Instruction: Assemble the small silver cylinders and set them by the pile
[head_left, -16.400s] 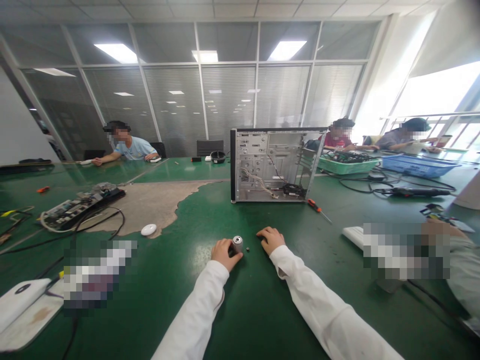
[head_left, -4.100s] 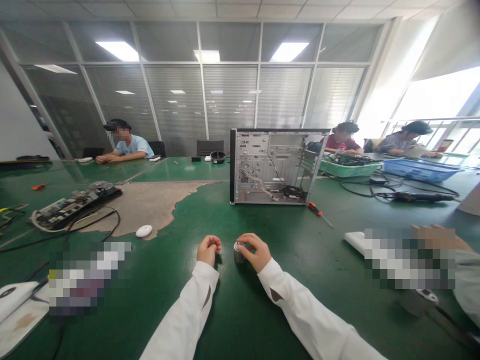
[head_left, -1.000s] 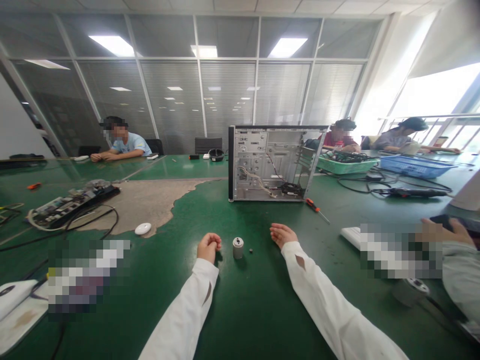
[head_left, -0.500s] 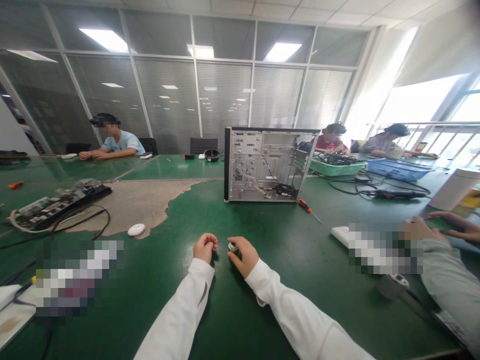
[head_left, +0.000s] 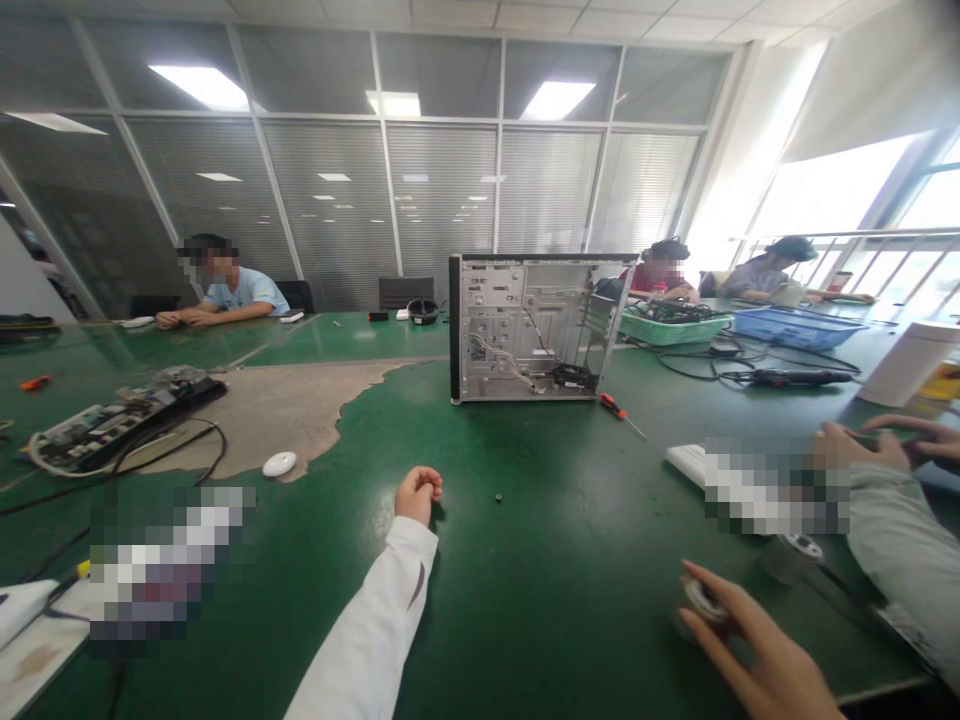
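Observation:
My left hand [head_left: 417,494] rests on the green table [head_left: 555,560] with its fingers curled closed; whatever lies inside them, if anything, is hidden. To its right sits a tiny dark ring-like piece [head_left: 498,497], apart from both hands. Low on the right, my right hand [head_left: 761,645] grips a small round silvery object [head_left: 703,602] between thumb and fingers. Its exact kind is blurred. Beyond the hands stands an opened computer case [head_left: 529,330], its side facing me, with loose cables inside. A screwdriver [head_left: 615,406] with an orange-and-black handle lies by its lower right corner.
A grey metal cylinder [head_left: 791,560] stands right of my right hand, near a co-worker's sleeve [head_left: 900,535]. Green [head_left: 675,332] and blue baskets [head_left: 799,330] stand at the back right. On the left are a white disc [head_left: 280,464] and an electronics assembly [head_left: 120,420] with cables.
My right hand has moved right and towards me, carrying the round silvery object. The tiny dark piece now shows where that hand was. My left hand stays closed in nearly the same place.

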